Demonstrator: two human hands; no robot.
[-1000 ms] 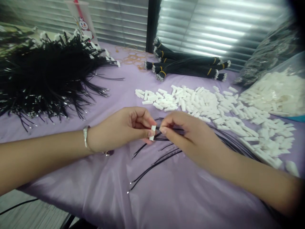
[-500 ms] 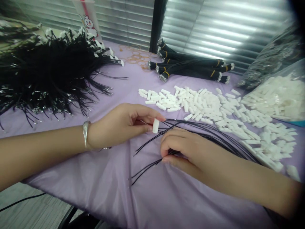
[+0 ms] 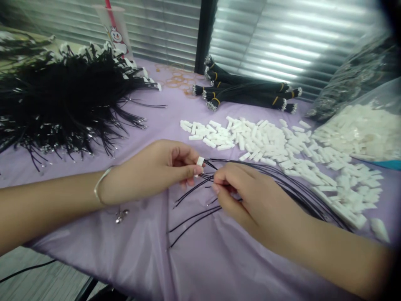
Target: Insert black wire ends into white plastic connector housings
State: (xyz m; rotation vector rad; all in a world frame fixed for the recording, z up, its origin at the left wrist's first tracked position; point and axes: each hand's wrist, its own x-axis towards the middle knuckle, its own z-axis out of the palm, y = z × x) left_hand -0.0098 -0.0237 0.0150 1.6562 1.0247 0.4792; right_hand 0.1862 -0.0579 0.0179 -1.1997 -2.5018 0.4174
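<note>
Left hand nearly closed, thumb and forefinger pinching a white connector at frame centre; right hand curled tight on loose black wires, their strands touching the connector's edge and fanning over lavender cloth. Loose connectors scattered right of centre, more in a clear bag at far right. Farther off, black wire heap at upper left, banded wire bundles at top centre.
</note>
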